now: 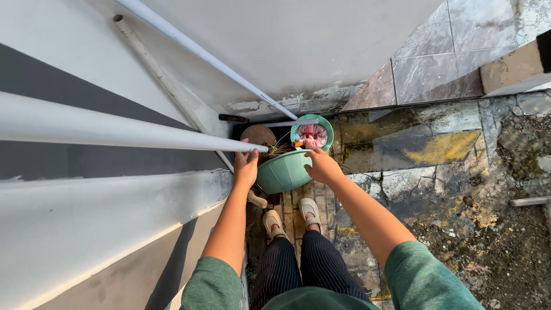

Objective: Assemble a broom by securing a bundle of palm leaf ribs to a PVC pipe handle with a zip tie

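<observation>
— While the person looked straight down past their own arms, what did the hands have hold of?

— Both were on a green plastic basin (282, 171), tipped on its side so its rounded outside faced the camera. The left hand (246, 166) was closed on the rim at the basin's left edge, thumb up, fingers curled out of sight behind it. The right hand (322, 165) was clamped on the rim at the opposite edge, knuckles toward the lens.

— So neither hand was open?

— No, both were wrapped on that one basin, which hung between them in the air, above the feet.

— What sat just past the grip?

— Right beyond the basin's upper rim stood a smaller green bowl (311, 134) with something pink and white in it, possibly wet cloth or food; the view was too small to say. Beside that bowl, on the left hand's side, was a round brown object (258, 135), and some thin dry stalks (280, 150) lay between the two.

— And nearer the person?

— Under the basin were two light sandals (291, 215) on a brick strip, then dark striped trousers (301, 267) and green sleeves (431, 282).

— Further out?

— A thick white pipe (115, 128) ended just above the left hand, a thinner pipe (206, 57) ran along the white wall (298, 46), and cracked, stained paving (447, 172) spread out beyond the right hand.
</observation>
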